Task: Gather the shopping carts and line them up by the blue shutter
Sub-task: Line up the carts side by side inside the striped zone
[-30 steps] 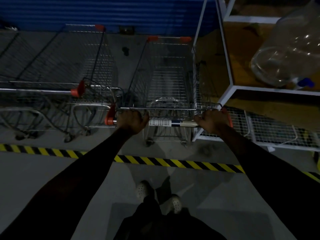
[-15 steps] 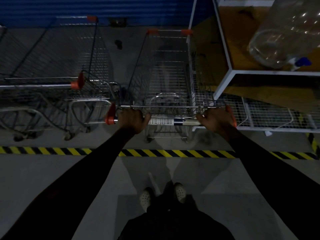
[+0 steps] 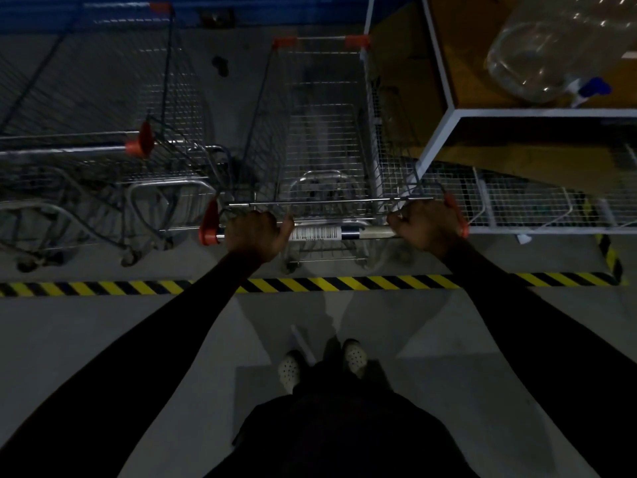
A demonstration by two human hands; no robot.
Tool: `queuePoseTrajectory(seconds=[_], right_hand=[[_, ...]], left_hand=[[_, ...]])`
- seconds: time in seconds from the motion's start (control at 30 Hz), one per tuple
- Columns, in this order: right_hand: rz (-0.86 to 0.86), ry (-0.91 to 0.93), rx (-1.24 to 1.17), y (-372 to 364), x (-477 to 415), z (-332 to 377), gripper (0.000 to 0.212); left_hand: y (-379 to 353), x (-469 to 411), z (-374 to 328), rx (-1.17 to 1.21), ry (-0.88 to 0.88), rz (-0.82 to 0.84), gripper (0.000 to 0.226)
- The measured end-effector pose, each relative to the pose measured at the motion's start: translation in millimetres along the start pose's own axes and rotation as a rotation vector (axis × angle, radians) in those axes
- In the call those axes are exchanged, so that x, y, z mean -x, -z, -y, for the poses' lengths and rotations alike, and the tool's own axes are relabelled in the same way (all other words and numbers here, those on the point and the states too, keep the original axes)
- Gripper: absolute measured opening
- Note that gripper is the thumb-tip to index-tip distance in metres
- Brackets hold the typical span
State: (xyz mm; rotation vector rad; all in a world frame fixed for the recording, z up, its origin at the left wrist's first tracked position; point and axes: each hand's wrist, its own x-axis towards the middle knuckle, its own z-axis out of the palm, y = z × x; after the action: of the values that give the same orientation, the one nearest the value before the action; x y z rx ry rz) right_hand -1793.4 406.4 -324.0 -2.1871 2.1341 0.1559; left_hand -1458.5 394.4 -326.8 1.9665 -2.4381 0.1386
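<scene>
A wire shopping cart [image 3: 320,132] with orange corner caps stands straight ahead, its nose pointing at the blue shutter [image 3: 103,12]. My left hand [image 3: 256,234] grips the left end of its handle bar [image 3: 341,232], and my right hand [image 3: 425,227] grips the right end. A barcode label shows on the bar between my hands. To the left stands a second cart [image 3: 113,98], parked side by side with the first and facing the same shutter. More cart frames lie further left, partly cut off.
A white-framed shelf unit [image 3: 448,112] with a wire-mesh lower level presses close to the cart's right side; a large clear water bottle [image 3: 551,53] lies on it. Yellow-black hazard tape [image 3: 344,282] crosses the grey floor just behind the cart wheels. My feet stand behind the tape.
The cart has rolled a little forward toward the shutter, and the tape line now lies further behind its wheels. Both hands keep the same hold on the handle.
</scene>
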Motion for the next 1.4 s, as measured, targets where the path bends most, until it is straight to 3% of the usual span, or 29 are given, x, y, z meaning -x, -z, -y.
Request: queuePoseTrajectory(seconds=[0.1,0.2,0.43,0.53,0.63,0.7,0.83,0.97,1.3,1.4], right_hand=[[-0.025,0.016,-0.022,6.2,8.6,4.1,0.061],[-0.037,0.034,-0.036,7.1,16.4,5.2,0.06],[-0.03,0.031,-0.029,-5.3,24.4,5.7,0.064],[-0.039,0.029,-0.019,-5.1,28.3,6.6,0.076],[-0.016,0.028,-0.012,-3.4,29.3,6.0,0.072],[0.011,0.031,-0.018,-0.9,29.5,5.2,0.066],[0.04,0.015,-0.014,3.8,32.1,7.4,0.075],[0.031,0.003,-0.025,1.7,33.6,10.3,0.076],[0.097,0.01,-0.013,6.4,36.3,11.1,0.076],[0.055,0.007,-0.017,8.2,38.6,13.3,0.067]], left_hand=[[4.4,0.8,2.0,0.043,-0.007,0.127,0.089],[4.3,2.6,5.5,0.054,-0.001,0.093,0.095],[-1.3,16.9,7.1,0.02,-0.011,0.084,0.08],[-5.2,24.6,7.3,-0.026,-0.027,-0.043,0.071],[-6.2,24.7,6.3,0.007,-0.003,0.065,0.068],[-8.3,27.0,4.6,-0.015,-0.022,-0.029,0.065],[-15.0,26.4,4.5,-0.006,-0.025,-0.174,0.065],[-8.0,24.7,7.5,-0.009,-0.019,-0.026,0.065],[-18.4,26.7,10.7,-0.066,-0.043,-0.364,0.068],[-24.8,26.7,12.6,-0.074,-0.061,-0.286,0.074]])
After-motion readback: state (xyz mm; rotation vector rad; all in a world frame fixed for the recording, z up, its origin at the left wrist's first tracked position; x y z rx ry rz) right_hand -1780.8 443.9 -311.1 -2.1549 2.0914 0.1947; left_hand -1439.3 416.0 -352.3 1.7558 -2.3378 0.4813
